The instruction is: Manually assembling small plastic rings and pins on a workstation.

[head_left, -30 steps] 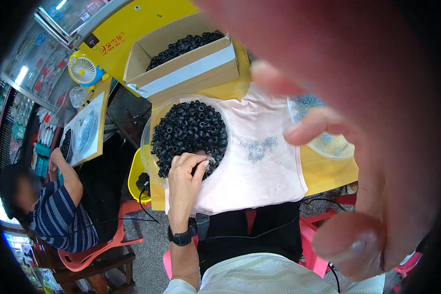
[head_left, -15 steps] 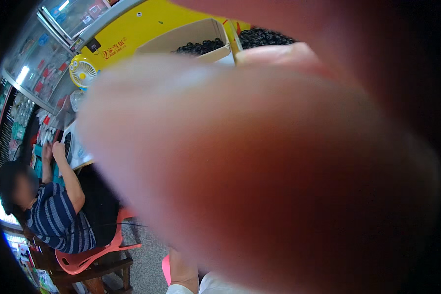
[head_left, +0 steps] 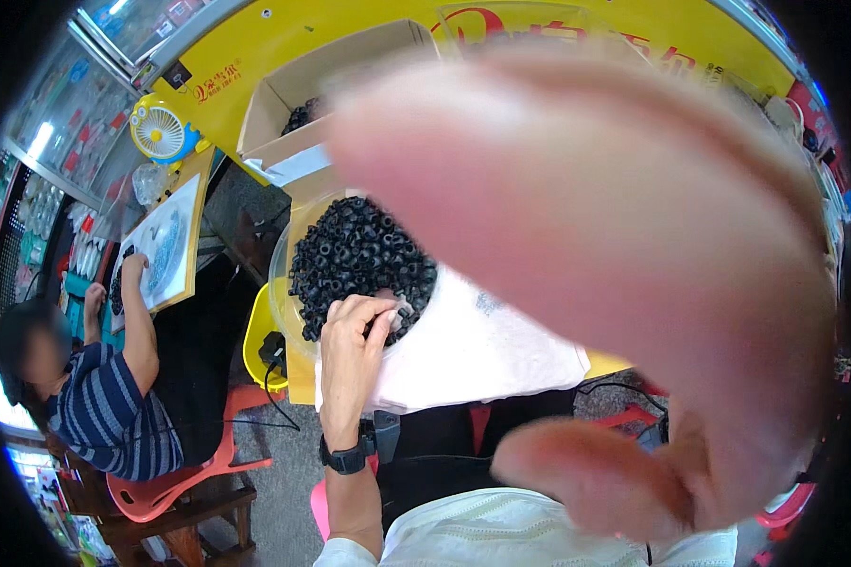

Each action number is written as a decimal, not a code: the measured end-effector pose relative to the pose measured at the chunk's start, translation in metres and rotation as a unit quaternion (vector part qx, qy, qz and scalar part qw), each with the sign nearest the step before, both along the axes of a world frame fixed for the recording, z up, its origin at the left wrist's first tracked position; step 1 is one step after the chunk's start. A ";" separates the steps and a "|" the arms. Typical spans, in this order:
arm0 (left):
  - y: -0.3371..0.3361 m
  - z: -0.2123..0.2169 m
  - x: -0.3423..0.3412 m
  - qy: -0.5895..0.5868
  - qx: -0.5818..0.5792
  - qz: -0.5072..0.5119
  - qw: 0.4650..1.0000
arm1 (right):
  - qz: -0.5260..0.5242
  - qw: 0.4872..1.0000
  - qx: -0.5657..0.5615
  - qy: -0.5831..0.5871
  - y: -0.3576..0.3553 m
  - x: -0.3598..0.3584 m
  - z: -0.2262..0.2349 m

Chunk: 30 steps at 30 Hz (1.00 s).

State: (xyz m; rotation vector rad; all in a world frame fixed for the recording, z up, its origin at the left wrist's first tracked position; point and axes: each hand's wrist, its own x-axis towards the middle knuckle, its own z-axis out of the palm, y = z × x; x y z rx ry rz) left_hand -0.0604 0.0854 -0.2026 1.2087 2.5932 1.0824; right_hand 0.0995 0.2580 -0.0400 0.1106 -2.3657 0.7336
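Observation:
My left hand [head_left: 350, 345], with a black band [head_left: 347, 460] at the wrist, reaches over a clear round tub [head_left: 279, 302] heaped with small black ring-like parts [head_left: 350, 246]. Its thumb and fingers are pinched together at the tub's near right side. Whatever is between those fingertips is too small to make out. Very large and blurred, my right hand [head_left: 615, 236] is close to the camera. Its fingers stretch toward the left and its thumb stands apart below, with nothing seen in it. It hides much of the table's right side.
A white cloth [head_left: 482, 354] lies beside the tub on the table. Behind stands an open cardboard box [head_left: 284, 151] with more black parts. A yellow bin [head_left: 258, 340] is at the left. Farther left, a person [head_left: 113, 406] sits at another table [head_left: 194, 255] near a small fan [head_left: 161, 132].
My right hand has shifted right and no longer fills most of the view. The tub, the white cloth and my left hand have come into sight.

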 end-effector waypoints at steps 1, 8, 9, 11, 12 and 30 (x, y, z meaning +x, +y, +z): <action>-0.004 -0.004 -0.001 0.002 0.013 0.005 1.000 | 0.005 1.000 0.003 0.001 -0.003 -0.001 -0.008; -0.016 0.000 -0.009 -0.014 0.040 0.057 0.997 | -0.005 0.988 -0.042 -0.149 0.011 0.001 -0.103; -0.020 -0.002 -0.012 0.046 0.016 0.053 0.997 | -0.022 0.985 -0.024 -0.170 0.015 0.001 -0.118; -0.020 -0.003 -0.014 0.029 0.011 0.053 0.998 | -0.040 0.980 -0.003 -0.193 0.018 0.003 -0.143; -0.020 -0.001 -0.013 0.055 -0.018 0.036 0.998 | -0.042 0.979 0.008 -0.201 0.017 0.003 -0.154; -0.009 0.004 -0.010 0.017 -0.066 -0.032 0.997 | -0.049 0.961 0.118 -0.245 0.014 -0.004 -0.177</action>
